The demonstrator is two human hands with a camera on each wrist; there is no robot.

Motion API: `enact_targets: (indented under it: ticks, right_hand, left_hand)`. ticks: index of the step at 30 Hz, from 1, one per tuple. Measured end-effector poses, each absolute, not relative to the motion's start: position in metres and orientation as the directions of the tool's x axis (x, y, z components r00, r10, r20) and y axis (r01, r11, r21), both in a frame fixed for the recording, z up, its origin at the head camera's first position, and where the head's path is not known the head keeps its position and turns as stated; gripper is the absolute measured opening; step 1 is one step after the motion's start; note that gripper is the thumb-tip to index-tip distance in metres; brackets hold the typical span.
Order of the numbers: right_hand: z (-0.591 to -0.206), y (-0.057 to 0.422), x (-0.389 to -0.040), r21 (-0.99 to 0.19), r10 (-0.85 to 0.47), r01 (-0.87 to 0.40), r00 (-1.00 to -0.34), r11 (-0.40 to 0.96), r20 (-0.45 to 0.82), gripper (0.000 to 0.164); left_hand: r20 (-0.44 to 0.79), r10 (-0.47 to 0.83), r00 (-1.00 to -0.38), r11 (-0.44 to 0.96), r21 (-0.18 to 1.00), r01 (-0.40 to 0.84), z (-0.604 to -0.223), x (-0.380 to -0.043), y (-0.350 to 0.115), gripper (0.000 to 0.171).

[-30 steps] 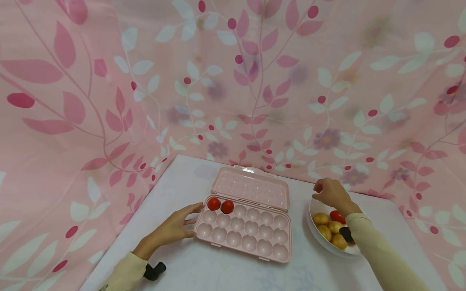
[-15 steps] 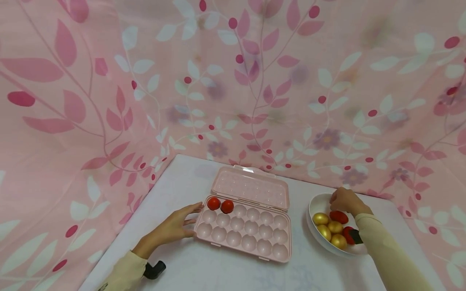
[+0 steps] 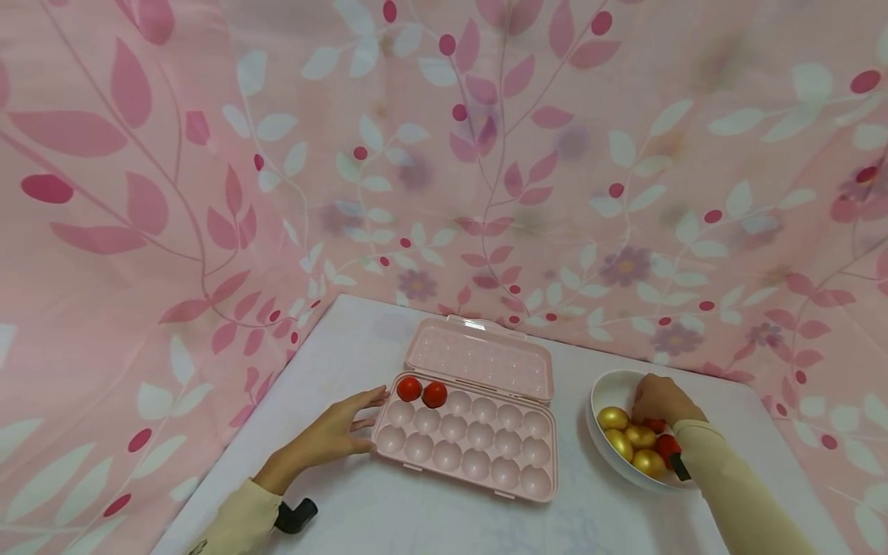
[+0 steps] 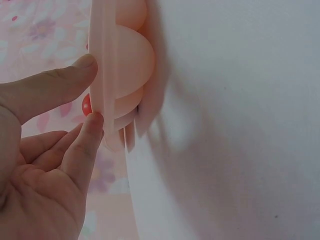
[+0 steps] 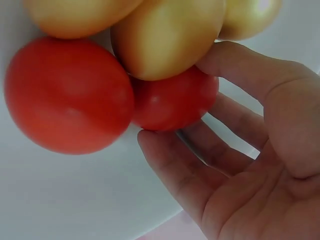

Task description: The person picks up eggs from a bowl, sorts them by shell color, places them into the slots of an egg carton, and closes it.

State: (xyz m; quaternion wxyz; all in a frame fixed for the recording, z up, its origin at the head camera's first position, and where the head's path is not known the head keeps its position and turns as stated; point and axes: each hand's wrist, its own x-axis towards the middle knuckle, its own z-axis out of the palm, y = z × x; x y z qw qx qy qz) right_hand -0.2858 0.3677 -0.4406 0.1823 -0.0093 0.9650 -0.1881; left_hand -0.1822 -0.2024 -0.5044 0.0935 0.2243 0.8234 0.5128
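Observation:
In the head view, a pale pink egg tray (image 3: 479,436) lies with its lid folded back, and two red eggs (image 3: 409,388) sit in its far-left cups. My left hand (image 3: 326,435) steadies the tray's left end, thumb and fingertips against the rim with the fingers fairly straight. On the right, my right hand (image 3: 660,401) reaches down into a white bowl (image 3: 602,443). Its thumb and fingers close round a red egg (image 5: 175,100), seen in the right wrist view. Several golden eggs (image 5: 167,37) and another red egg (image 5: 70,95) lie against it.
The tray's open lid (image 3: 479,358) lies flat behind it. A white cloth (image 3: 430,516) covers the table, and a pink floral curtain (image 3: 444,193) hangs along the back and left. Dark camera mounts (image 3: 296,515) stick out at the wrists.
My right hand has come down from above the bowl's far rim into it and closed round a red egg. The left hand stays at the tray's end.

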Motion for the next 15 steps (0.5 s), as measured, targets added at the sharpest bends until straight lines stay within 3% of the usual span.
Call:
enact_targets:
  ticks: [15]
  right_hand:
    - [-0.4349, 0.3672, -0.2869, -0.358, -0.114, 0.0, -0.948, 0.934, -0.298, 0.004]
  left_hand:
    - [0.069, 0.471, -0.879, 0.391, 0.877, 0.279, -0.5058, -0.1848, -0.2024, 0.095]
